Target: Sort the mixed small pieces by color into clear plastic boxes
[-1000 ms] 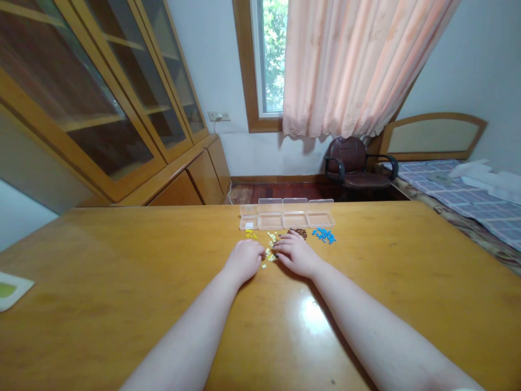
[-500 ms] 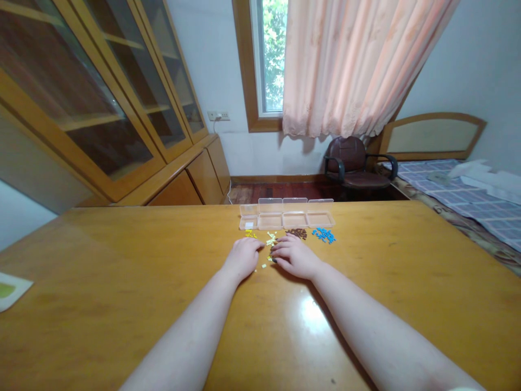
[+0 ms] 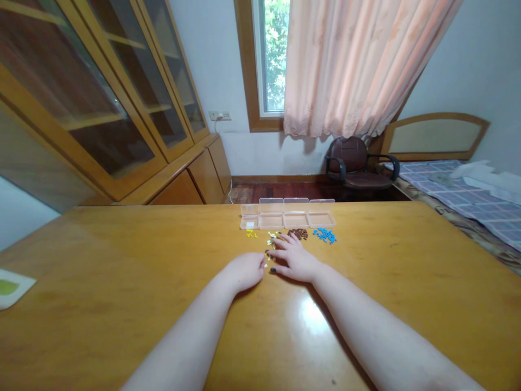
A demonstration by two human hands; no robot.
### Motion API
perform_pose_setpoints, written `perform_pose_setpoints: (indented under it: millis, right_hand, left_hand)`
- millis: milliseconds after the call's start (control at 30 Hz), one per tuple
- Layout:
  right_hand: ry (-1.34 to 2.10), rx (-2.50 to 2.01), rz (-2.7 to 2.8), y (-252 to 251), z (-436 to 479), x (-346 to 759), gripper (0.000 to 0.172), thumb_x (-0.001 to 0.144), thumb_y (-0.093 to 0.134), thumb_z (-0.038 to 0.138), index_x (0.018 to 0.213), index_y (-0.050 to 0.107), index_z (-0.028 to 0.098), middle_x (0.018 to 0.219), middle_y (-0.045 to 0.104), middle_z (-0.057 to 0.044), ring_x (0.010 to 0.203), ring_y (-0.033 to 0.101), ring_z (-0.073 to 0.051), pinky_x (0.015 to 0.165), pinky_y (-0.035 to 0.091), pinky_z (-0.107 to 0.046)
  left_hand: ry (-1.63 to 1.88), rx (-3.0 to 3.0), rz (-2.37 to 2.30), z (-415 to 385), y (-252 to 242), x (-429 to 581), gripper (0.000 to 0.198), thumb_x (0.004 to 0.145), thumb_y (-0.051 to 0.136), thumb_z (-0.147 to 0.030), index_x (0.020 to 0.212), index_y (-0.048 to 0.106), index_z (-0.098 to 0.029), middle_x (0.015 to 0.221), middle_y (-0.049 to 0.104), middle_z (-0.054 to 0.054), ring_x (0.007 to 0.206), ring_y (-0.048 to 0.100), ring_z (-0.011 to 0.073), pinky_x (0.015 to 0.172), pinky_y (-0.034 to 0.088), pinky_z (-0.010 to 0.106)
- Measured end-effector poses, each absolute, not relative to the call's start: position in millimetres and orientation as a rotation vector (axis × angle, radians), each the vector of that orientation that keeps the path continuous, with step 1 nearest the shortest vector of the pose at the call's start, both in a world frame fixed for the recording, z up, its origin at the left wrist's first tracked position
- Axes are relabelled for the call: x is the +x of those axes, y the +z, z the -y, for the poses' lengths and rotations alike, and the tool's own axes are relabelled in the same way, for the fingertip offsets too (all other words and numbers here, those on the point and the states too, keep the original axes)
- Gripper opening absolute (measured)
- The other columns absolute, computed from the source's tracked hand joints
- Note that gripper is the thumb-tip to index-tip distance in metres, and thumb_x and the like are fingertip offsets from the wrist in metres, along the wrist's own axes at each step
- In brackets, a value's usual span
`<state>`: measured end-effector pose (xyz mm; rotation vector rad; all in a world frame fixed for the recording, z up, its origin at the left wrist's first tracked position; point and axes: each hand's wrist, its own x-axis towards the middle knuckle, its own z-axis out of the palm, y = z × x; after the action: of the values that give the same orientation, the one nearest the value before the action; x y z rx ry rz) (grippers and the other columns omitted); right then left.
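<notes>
My left hand (image 3: 246,271) rests low on the table with its fingers curled inward, beside a scatter of small pale yellow pieces (image 3: 269,242). What its fingertips hold, if anything, is hidden. Facing it, my right hand (image 3: 293,258) lies over the same pale pieces with its dark-nailed fingers spread apart. Just beyond my right fingers is a pile of brown pieces (image 3: 300,234). A pile of blue pieces (image 3: 325,235) lies to its right, and a few bright yellow pieces (image 3: 251,234) lie ahead of my left hand.
Clear plastic boxes (image 3: 296,226) stand in a row behind the piles, lids raised. A small white piece (image 3: 249,224) is in the leftmost. The wooden table (image 3: 122,282) spreads on both sides. A white-and-green item (image 3: 16,289) lies at the left edge. An armchair (image 3: 353,163) stands beyond.
My left hand has drawn back toward me, uncovering the bright yellow pieces, and its fingers have curled. My right hand's fingers have spread wider over the pale pieces.
</notes>
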<state>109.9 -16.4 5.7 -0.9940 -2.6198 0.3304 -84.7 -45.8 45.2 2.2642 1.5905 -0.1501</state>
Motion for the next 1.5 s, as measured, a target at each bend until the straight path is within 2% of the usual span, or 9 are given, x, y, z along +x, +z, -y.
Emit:
perform_pose_setpoints:
  millis: [100, 233, 433, 767, 867, 1000, 1167, 1300, 1500]
  right_hand:
    - [0.281, -1.054, 2.567, 5, 15, 110, 0.045, 0.084, 0.057, 0.046, 0.126, 0.057, 0.029, 0.140, 0.046, -0.008, 0.131, 0.032, -0.031, 0.109, 0.016, -0.057]
    - [0.245, -1.108, 2.474, 4, 12, 111, 0.037, 0.087, 0.054, 0.040, 0.120, 0.061, 0.026, 0.132, 0.053, -0.007, 0.127, 0.037, -0.028, 0.109, 0.018, -0.054]
    - [0.301, -0.986, 2.511, 2, 12, 111, 0.025, 0.087, 0.055, 0.037, 0.107, 0.068, 0.029, 0.122, 0.061, -0.004, 0.123, 0.043, -0.026, 0.109, 0.017, -0.054]
    - [0.379, -0.872, 2.564, 6, 17, 110, 0.022, 0.088, 0.053, 0.033, 0.103, 0.070, 0.030, 0.118, 0.064, -0.003, 0.119, 0.048, -0.022, 0.108, 0.020, -0.051]
    - [0.431, -0.821, 2.674, 11, 23, 106, 0.033, 0.086, 0.055, 0.044, 0.115, 0.065, 0.032, 0.130, 0.057, -0.004, 0.127, 0.040, -0.026, 0.109, 0.018, -0.053]
    - [0.471, -0.832, 2.811, 13, 29, 102, 0.061, 0.082, 0.051, 0.063, 0.135, 0.047, 0.033, 0.149, 0.033, -0.008, 0.138, 0.021, -0.035, 0.109, 0.008, -0.060]
    - [0.417, -1.068, 2.754, 7, 24, 101, 0.068, 0.085, 0.045, 0.063, 0.142, 0.036, 0.028, 0.151, 0.026, -0.011, 0.140, 0.013, -0.036, 0.107, 0.002, -0.064]
    - [0.398, -1.175, 2.559, 1, 15, 105, 0.052, 0.091, 0.045, 0.047, 0.138, 0.043, 0.026, 0.148, 0.035, -0.008, 0.138, 0.021, -0.031, 0.110, 0.007, -0.059]
    - [0.368, -1.218, 2.113, -8, 3, 115, 0.038, 0.094, 0.037, 0.031, 0.124, 0.058, 0.021, 0.131, 0.055, -0.009, 0.128, 0.042, -0.023, 0.110, 0.021, -0.050]
  left_hand:
    - [-0.023, 2.266, -1.595, 43, 47, -88, 0.031, 0.080, 0.041, -0.019, 0.104, 0.061, -0.021, 0.099, 0.069, 0.007, 0.087, 0.065, 0.0211, 0.073, 0.048, 0.028]
    - [-0.020, 2.292, -1.647, 47, 52, -91, 0.053, 0.083, 0.039, -0.018, 0.135, 0.043, -0.030, 0.122, 0.063, 0.006, 0.106, 0.061, 0.0224, 0.088, 0.045, 0.033]
    - [-0.309, 2.186, -1.723, 50, 48, -92, 0.054, 0.084, 0.038, -0.024, 0.138, 0.043, -0.027, 0.122, 0.063, 0.011, 0.107, 0.062, 0.0277, 0.088, 0.047, 0.039]
    - [-0.343, 2.189, -1.706, 50, 45, -90, 0.057, 0.085, 0.039, -0.024, 0.141, 0.036, -0.030, 0.124, 0.062, 0.011, 0.107, 0.062, 0.0275, 0.088, 0.047, 0.039]
    - [-0.374, 2.105, -1.830, 44, 41, -94, 0.061, 0.085, 0.039, -0.024, 0.145, 0.028, -0.024, 0.126, 0.059, 0.015, 0.111, 0.060, 0.0285, 0.089, 0.046, 0.040]
    - [-0.294, 2.081, -1.899, 31, 35, -101, 0.063, 0.085, 0.037, -0.021, 0.147, 0.024, -0.023, 0.125, 0.060, 0.015, 0.111, 0.060, 0.0272, 0.089, 0.047, 0.039]
    - [-0.143, 2.229, -1.998, 36, 38, -92, 0.061, 0.085, 0.037, -0.020, 0.145, 0.027, -0.014, 0.122, 0.060, 0.017, 0.108, 0.060, 0.0271, 0.090, 0.046, 0.039]
    - [-0.163, 2.362, -1.904, 57, 44, -75, 0.060, 0.085, 0.042, -0.026, 0.143, 0.032, -0.010, 0.144, 0.039, 0.017, 0.130, 0.041, 0.0280, 0.105, 0.035, 0.041]
    - [-0.365, 2.252, -1.657, 75, 35, -58, 0.077, 0.086, 0.039, -0.054, 0.148, 0.017, -0.014, 0.155, 0.003, 0.016, 0.142, 0.006, 0.0337, 0.113, 0.015, 0.053]
